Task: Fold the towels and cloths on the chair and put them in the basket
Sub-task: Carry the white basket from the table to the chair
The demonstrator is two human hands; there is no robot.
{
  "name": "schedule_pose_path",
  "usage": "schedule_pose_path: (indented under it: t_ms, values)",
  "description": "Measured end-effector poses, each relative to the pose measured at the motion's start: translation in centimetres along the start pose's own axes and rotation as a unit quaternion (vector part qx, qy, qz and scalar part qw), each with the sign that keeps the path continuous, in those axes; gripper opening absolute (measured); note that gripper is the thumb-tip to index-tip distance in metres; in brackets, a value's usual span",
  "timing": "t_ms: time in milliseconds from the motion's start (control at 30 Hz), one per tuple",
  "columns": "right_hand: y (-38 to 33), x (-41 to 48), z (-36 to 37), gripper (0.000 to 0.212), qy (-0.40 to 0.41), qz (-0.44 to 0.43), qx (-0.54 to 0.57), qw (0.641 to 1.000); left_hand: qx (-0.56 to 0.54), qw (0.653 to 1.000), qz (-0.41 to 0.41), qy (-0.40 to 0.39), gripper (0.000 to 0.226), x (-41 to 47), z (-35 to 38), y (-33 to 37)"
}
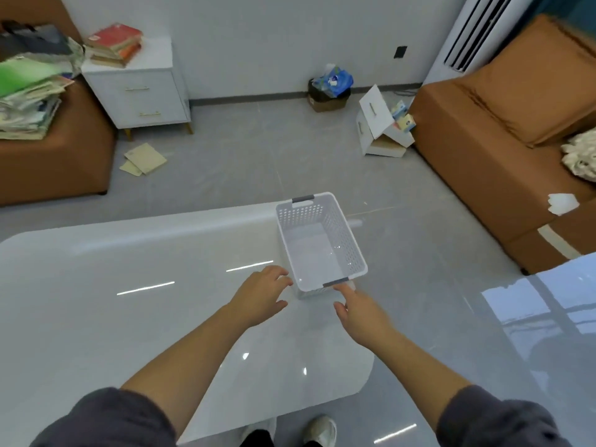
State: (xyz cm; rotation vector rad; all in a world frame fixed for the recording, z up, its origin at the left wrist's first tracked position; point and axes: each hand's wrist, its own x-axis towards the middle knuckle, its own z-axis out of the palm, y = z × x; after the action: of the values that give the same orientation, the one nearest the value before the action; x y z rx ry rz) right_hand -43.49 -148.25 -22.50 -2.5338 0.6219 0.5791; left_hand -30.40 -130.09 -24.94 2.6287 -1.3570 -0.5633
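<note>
Seen from the head camera, looking down, a white plastic basket (346, 233) with perforated walls and grey handle strips stands upright and empty at the far right edge of a glossy white table (129, 317). Both hands reach toward its near end. The left hand (261, 295) hovers just beside the near left corner, fingers loosely spread and holding nothing. The right hand (361, 314) is also unclenched and grips nothing; its forefinger points at the near grey handle, touching it or very nearly so. The washing lies well apart from the basket, on a brown chair (483, 175) at the right: a crumpled cream cloth (580, 156) on the seat and a small white cloth (562, 204) at the seat's front edge. The basket looks light and stiff, best taken by its two handles or its rim. The cloths look soft and limp and will sag when lifted, so pinching two corners should help spread each flat for folding.
</note>
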Motion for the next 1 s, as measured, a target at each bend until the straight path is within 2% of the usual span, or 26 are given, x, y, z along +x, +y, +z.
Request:
schedule_pose_path:
  t_ms: [100,167,333,467,633,800,900,1000]
  values:
    - [2.0,4.0,1.1,0.042,-0.05,0.075,0.141,0.986,0.059,0.995,-0.022,-0.079,0.06,4.0,2.3,-0.8]
    - [3.2,6.9,2.1,0.044,-0.059,0.125,0.22,0.966,0.091,0.99,-0.031,-0.102,0.067,6.7,3.6,-1.4]
    - [4.7,12.1,4.1,0.043,-0.077,0.217,0.41,0.882,0.206,0.967,0.012,-0.147,0.074,11.5,6.6,-3.0]
    - [5.0,15.1,5.8,0.038,-0.081,0.234,0.462,0.852,0.252,0.953,0.046,-0.16,0.057,14.1,8.9,-4.6]
    - [5.6,17.3,8.0,0.004,0.005,0.24,0.416,0.877,0.227,0.963,0.082,-0.118,0.034,15.2,9.1,-4.7]
    - [5.8,17.9,8.4,0.012,0.038,0.249,0.41,0.877,0.181,0.972,0.105,-0.104,0.021,14.5,9.7,-4.3]
    - [5.8,17.9,8.3,0.016,0.054,0.247,0.401,0.88,0.127,0.98,0.115,-0.106,0.022,13.6,10.2,-4.0]
    - [6.3,18.3,8.1,0.02,0.053,0.238,0.372,0.896,0.04,0.994,0.088,-0.041,0.023,13.1,10.1,-4.3]
